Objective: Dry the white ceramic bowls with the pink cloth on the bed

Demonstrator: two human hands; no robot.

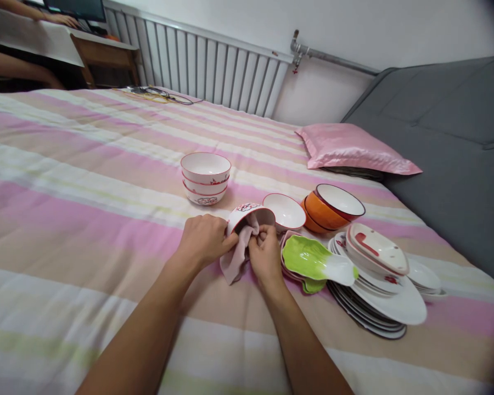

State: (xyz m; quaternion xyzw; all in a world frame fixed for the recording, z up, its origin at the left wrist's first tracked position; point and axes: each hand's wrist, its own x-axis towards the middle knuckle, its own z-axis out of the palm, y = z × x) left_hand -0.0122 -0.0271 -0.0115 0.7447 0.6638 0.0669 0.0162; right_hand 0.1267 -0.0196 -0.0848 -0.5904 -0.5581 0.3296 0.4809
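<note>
My left hand (208, 241) grips the rim of a white bowl (247, 208) with a red edge and a printed pattern, which is tipped on its side with its opening toward me. A pale pink cloth (239, 255) is bunched in my right hand (267, 249), and part of it reaches inside the bowl. Just beyond stands a stack of matching bowls (206, 175). Another white bowl (286, 211) with a red rim sits right behind my right hand. Beside that hand lies a green and white leaf-shaped dish (313, 259) on top of other dishes.
Orange bowls (327, 211) are stacked to the right, near a pile of plates (379, 323) topped by a white and red dish (381, 247). Small white bowls (424, 277) stand beyond. A pink pillow (354, 145), cables (160, 96) and a seated person's hand (61, 20) are farther back.
</note>
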